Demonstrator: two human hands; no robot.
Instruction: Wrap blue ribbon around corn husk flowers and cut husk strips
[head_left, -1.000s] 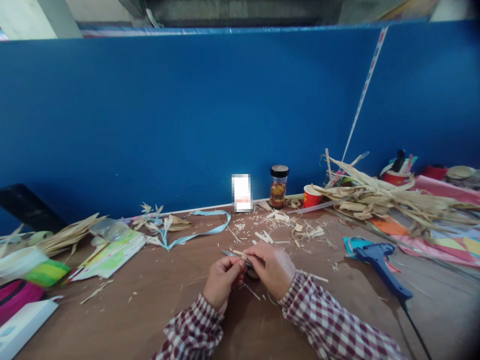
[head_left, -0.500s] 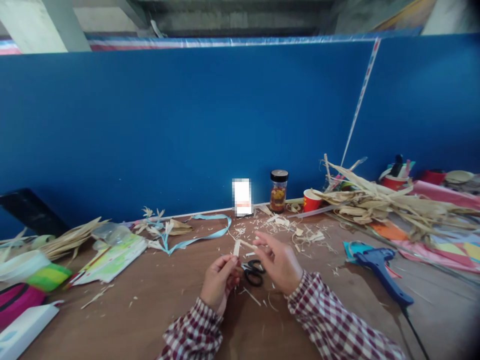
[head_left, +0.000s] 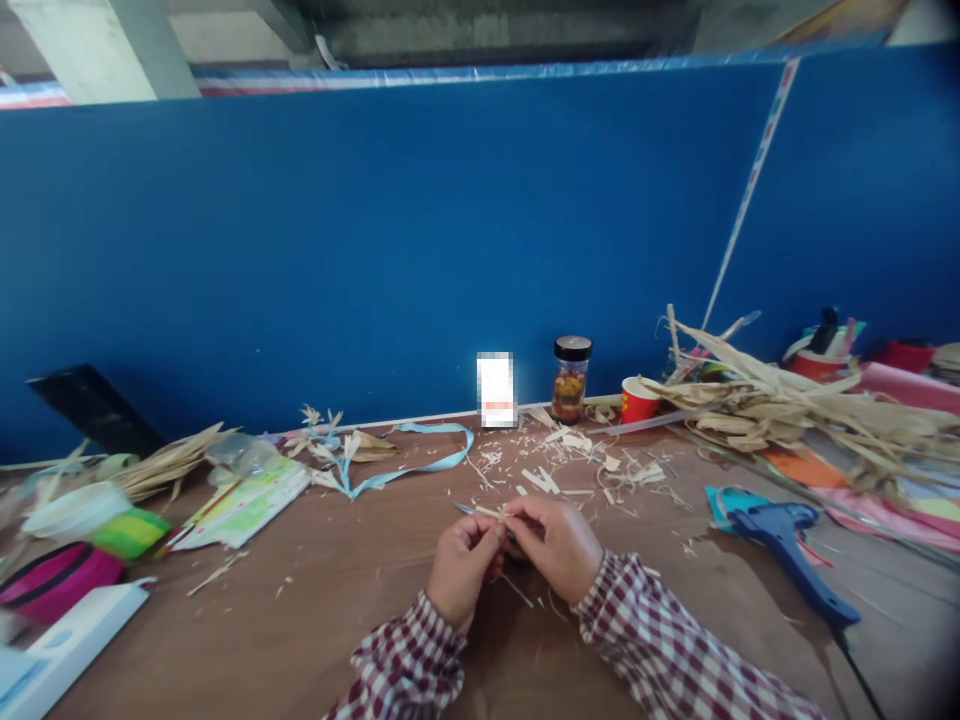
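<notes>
Low over the brown table, my left hand (head_left: 459, 570) is closed in a pinch on a short pale strip (head_left: 489, 513) that looks like dried husk or straw. My right hand (head_left: 561, 542) meets it from the other side, thumb and fingertips pressed together at the strip's right end. Beneath both hands lies a pair of scissors (head_left: 463, 507); a blade tip shows, while the black handles are mostly hidden. Just beyond the fingers are several cut pale strips (head_left: 541, 482) and small scraps scattered over the table.
To the right rests a blue glue gun (head_left: 787, 550) with its cord. Behind it spreads a heap of dry husks (head_left: 765, 400) beside a red paper cup (head_left: 639, 400) and a black-lidded jar (head_left: 571, 380). Light blue ribbon (head_left: 420, 465) lies left of centre. A blue partition (head_left: 375, 250) closes the back.
My right hand has lowered and moved left, closing on the strip's end beside my left hand. The strip has tipped from upright to nearly level. The scissors' handles are now covered.
</notes>
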